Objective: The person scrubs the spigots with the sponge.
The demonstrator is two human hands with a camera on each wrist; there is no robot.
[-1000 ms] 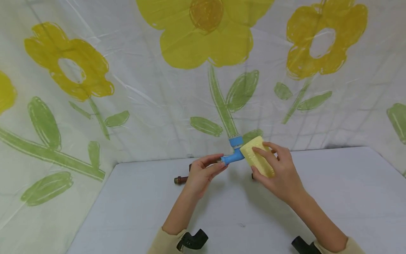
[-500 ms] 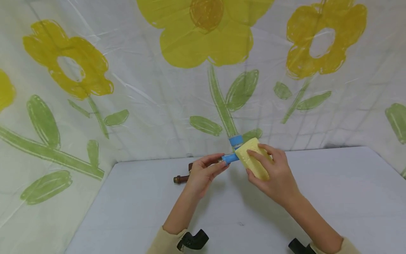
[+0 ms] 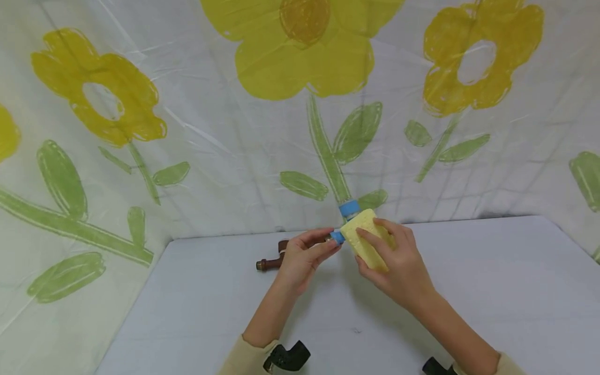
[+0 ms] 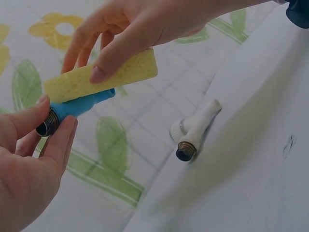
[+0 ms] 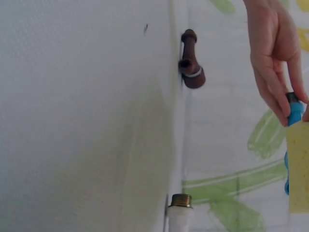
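Sponge [image 3: 367,252] shifted leftward | blue tap [image 3: 337,237] | middle hidden, head view

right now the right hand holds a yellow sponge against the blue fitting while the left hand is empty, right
The left hand isn't empty: the left wrist view shows it gripping the blue fitting. The right hand holds the sponge against it.

No legible text, label, brand, number or sign in any view. Small dark mark [image 4: 290,146] on white tabletop [image 3: 211,312]: not readable as letter or number. Backdrop [image 3: 211,156]: no lettering legible.
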